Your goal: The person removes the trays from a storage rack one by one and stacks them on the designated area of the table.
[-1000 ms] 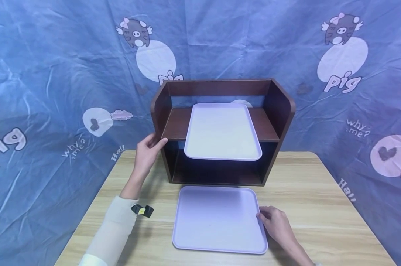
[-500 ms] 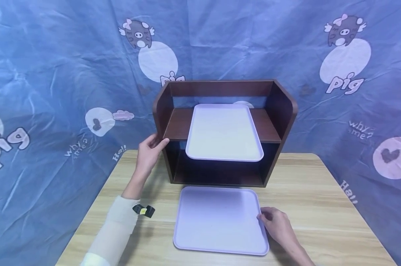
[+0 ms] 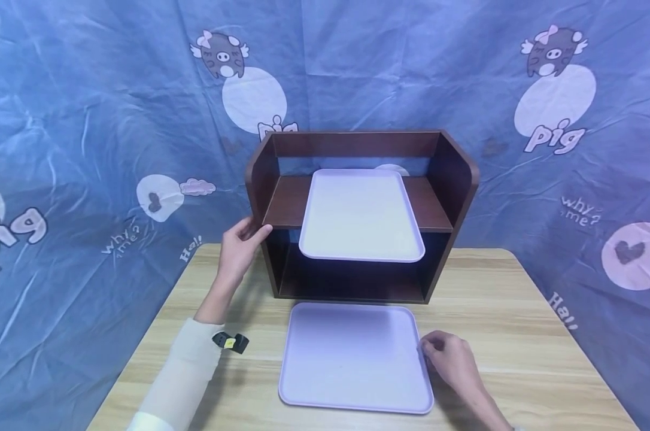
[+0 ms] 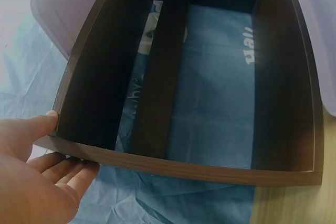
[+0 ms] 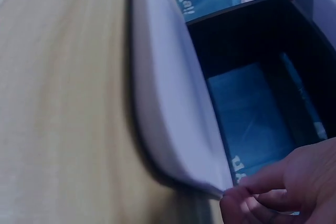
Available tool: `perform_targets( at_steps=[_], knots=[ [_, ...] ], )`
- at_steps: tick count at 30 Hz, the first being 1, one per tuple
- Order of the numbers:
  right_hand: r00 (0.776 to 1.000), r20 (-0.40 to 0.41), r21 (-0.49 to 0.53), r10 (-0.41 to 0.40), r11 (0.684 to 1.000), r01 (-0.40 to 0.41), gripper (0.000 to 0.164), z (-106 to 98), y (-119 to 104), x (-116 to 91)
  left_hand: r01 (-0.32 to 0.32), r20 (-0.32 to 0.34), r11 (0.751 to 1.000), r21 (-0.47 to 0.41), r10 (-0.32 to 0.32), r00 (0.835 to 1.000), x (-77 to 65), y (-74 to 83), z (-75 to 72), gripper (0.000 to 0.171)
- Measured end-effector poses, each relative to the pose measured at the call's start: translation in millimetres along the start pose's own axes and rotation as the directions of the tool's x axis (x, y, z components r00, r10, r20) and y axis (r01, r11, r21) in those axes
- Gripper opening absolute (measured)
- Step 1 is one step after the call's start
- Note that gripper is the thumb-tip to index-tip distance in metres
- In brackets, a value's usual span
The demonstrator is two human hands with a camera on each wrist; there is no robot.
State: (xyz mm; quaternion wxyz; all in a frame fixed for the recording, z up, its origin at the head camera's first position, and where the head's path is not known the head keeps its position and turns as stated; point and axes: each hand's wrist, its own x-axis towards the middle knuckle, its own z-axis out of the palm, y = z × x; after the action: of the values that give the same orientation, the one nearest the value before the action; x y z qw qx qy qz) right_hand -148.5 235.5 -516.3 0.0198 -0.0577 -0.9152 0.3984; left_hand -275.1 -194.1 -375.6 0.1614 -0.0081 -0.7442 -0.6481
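Note:
A dark brown two-tier shelf (image 3: 352, 143) stands on the table. My left hand (image 3: 237, 248) holds its left side panel, thumb (image 4: 44, 124) at the front edge and the other fingers on the outer side. A pale lilac tray (image 3: 360, 215) lies on the shelf's middle board, its front end jutting past the board. In front of the shelf, a second lilac tray (image 3: 357, 359) lies flat on the table. My right hand (image 3: 454, 362) pinches the right rim of this lower tray between thumb and fingertips, as the right wrist view shows.
Beneath the upper tray is the shelf's lower compartment (image 3: 352, 281). The wooden table (image 3: 519, 335) extends to both sides. A blue printed cloth (image 3: 115, 120) hangs behind and along the sides. A black strap (image 3: 230, 342) shows beside the left sleeve.
My right hand has shifted slightly outward at the lower tray's right rim, and its fingertips reach less far over the tray. The left hand, shelf and trays stay in place.

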Motion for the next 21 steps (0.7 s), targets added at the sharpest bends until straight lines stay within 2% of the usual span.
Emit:
perform_targets(
  at_steps=[5,11,21],
  knots=[
    [0.999,0.019,0.127,0.027,0.991,-0.029,0.013,-6.2,-10.2,-0.8,0.006,-0.004,1.000,0.007,-0.005,1.000,-0.8,0.9,-0.6,0.054],
    [0.995,0.070,0.265,0.064,0.961,-0.081,0.017,-12.9,-24.5,-1.2,0.001,0.003,1.000,-0.003,-0.001,1.000,0.0,1.9,0.2,0.056],
    [0.994,0.107,0.410,-0.015,0.912,-0.030,0.023,-24.7,-49.5,-0.6,-0.006,0.006,1.000,-0.004,0.006,1.000,0.0,0.3,-0.8,0.056]
  ],
)
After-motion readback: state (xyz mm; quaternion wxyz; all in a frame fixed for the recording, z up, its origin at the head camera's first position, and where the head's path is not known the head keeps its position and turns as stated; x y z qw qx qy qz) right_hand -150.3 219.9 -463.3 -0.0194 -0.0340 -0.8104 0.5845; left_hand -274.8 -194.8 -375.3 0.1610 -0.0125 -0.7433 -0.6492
